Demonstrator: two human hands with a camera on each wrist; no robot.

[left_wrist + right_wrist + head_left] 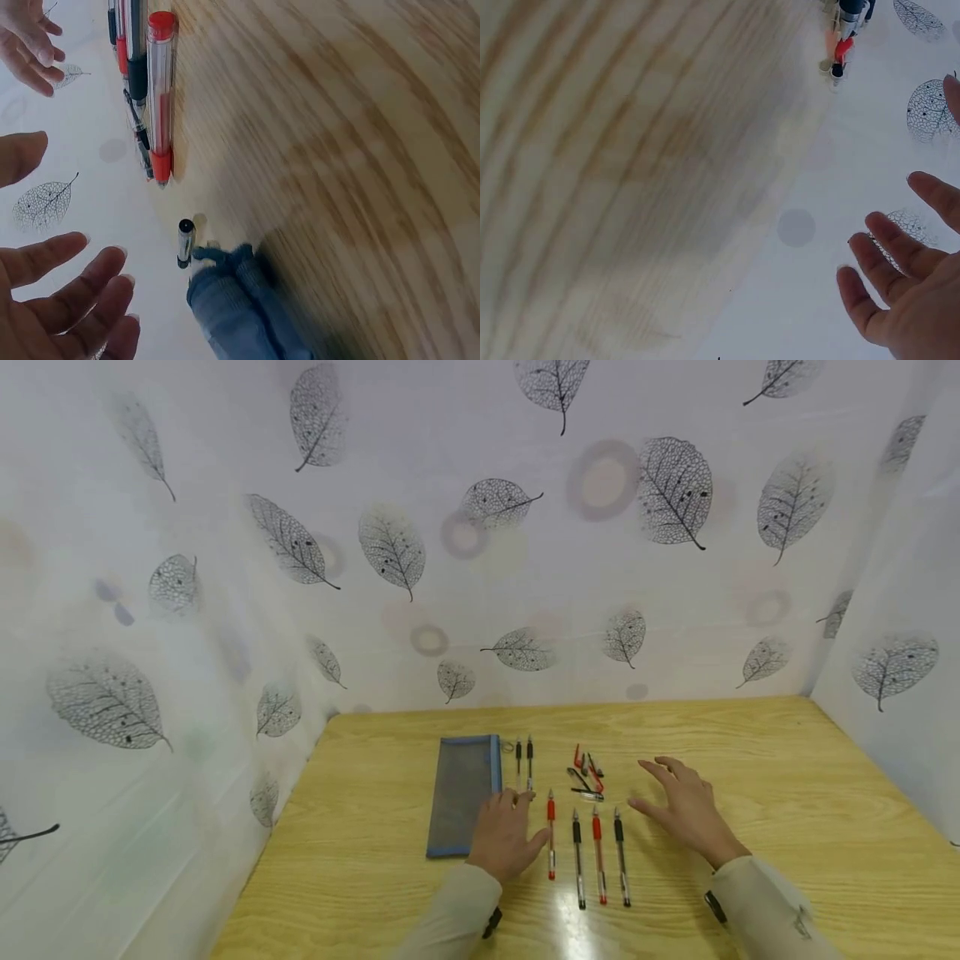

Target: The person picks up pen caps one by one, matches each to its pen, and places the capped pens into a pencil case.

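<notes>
My left hand (506,835) hovers with loosely spread fingers between a grey mesh pouch with blue edging (459,797) and a red gel pen (551,835). In the left wrist view, the hand (67,300) holds nothing and the pouch (240,315) lies apart from its fingertips. Right of the red pen lie a black pen (578,860), another red pen (599,860) and another black pen (622,864), roughly side by side. My right hand (693,814), fingers spread and holding nothing, is right of this row. Two black pens (529,760) lie beside the pouch's upper right edge.
A small heap of red and black pen caps (587,774) lies behind the row of pens. Everything lies on a wood-grain table (360,827). Leaf-patterned sheeting (495,593) rises behind the table and along its sides.
</notes>
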